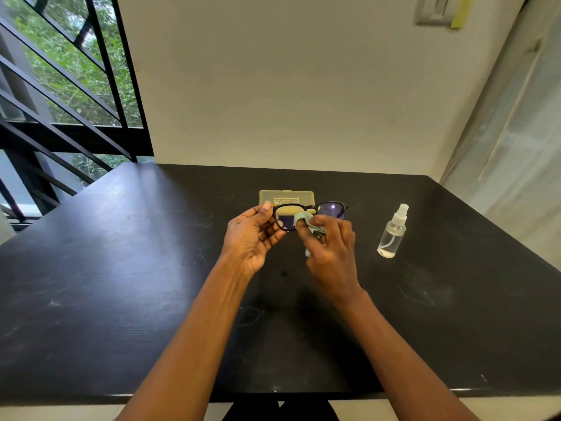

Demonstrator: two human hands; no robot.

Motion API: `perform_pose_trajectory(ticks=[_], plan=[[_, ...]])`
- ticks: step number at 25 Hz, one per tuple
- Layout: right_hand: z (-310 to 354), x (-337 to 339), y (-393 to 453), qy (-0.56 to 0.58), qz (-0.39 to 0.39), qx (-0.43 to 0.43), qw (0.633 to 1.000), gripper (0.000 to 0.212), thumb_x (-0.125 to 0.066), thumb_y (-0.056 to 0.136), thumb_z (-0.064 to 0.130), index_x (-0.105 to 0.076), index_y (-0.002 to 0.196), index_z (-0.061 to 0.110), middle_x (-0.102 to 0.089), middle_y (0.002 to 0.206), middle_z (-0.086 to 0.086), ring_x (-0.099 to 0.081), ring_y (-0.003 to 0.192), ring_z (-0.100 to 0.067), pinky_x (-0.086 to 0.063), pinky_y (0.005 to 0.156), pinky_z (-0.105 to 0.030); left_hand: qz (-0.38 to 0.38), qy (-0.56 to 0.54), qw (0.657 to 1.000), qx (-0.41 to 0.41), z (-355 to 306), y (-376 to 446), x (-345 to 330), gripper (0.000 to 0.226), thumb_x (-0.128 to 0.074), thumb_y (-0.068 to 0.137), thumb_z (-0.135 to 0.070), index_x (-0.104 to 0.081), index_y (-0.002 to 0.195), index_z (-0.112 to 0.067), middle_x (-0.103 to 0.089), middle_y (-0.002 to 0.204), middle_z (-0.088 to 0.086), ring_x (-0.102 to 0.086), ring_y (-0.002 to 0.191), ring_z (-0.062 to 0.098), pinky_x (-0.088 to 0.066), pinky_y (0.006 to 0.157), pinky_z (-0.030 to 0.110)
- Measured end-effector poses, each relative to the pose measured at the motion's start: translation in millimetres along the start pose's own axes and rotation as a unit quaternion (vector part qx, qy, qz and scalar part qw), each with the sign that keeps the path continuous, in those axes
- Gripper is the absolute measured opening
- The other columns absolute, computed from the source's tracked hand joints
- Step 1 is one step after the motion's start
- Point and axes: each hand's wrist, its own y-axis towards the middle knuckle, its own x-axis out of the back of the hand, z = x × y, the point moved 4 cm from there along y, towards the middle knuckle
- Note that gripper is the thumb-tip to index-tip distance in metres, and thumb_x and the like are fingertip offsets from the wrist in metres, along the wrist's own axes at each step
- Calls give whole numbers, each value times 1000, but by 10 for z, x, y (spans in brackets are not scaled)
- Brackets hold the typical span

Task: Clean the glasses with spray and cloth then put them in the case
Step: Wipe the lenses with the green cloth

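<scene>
Black-framed glasses [332, 209] are held up above the table's middle. My left hand [253, 238] grips their left rim between thumb and fingers. My right hand [329, 247] pinches a pale green cloth [305, 219] against the left lens. Behind the glasses an olive-yellow flat case [287, 196] lies shut on the table, partly hidden by the frame. A clear spray bottle [392, 232] with a white nozzle stands upright to the right of my right hand, apart from it.
The black table [121, 284] runs to a cream wall at the back. A window with dark bars is at the left, a curtain at the right. The table's near edge is just below my forearms.
</scene>
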Motion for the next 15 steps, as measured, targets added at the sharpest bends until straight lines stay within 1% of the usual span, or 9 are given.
perform_pose_trajectory(ticks=[1,2,4,8,13,15], plan=[[2,3,21,-9,-3,-13,1000,33,-55,75,3,-69,105,7,-39,111,-8,-39,97,-26,-48,62,-37,2,2,1000,-1,-2,-1,0,16,-57,89,-15,-63,101,-6,-68,58,-1,-65,55,9,-56,53,23],[11,-5,44,-19,-3,-25,1000,36,-46,77,5,-69,105,7,-39,110,-8,-38,96,-26,-47,61,-36,3,2,1000,-2,-3,-5,-1,16,-57,89,-15,-63,101,-6,-68,58,-2,-65,55,8,-56,54,23],[45,-33,92,-34,4,-43,999,42,-39,77,8,-68,108,6,-38,111,-9,-38,96,-27,-45,60,-34,4,2,1000,-5,-10,-18,-5,16,-57,89,-15,-64,100,-6,-69,58,-2,-65,55,8,-56,53,22],[130,-67,168,-43,5,-50,998,44,-37,77,8,-66,111,7,-37,111,-10,-37,96,-27,-45,61,-33,-8,3,1000,-15,-28,-23,6,12,-58,89,-15,-65,95,-8,-70,68,3,-66,61,12,-56,53,23],[205,-89,168,-26,2,-27,999,43,-38,79,9,-67,110,10,-38,112,-8,-39,98,-27,-48,66,-35,0,2,1000,-18,-12,-34,5,11,-57,89,-15,-66,89,-9,-70,65,1,-65,58,10,-56,53,22],[216,-91,120,-14,4,-9,1000,42,-40,79,10,-68,110,12,-39,113,-7,-39,98,-26,-46,68,-33,0,-1,1000,-16,-6,-30,-1,11,-57,89,-15,-66,90,-8,-69,69,3,-65,60,11,-56,53,23]])
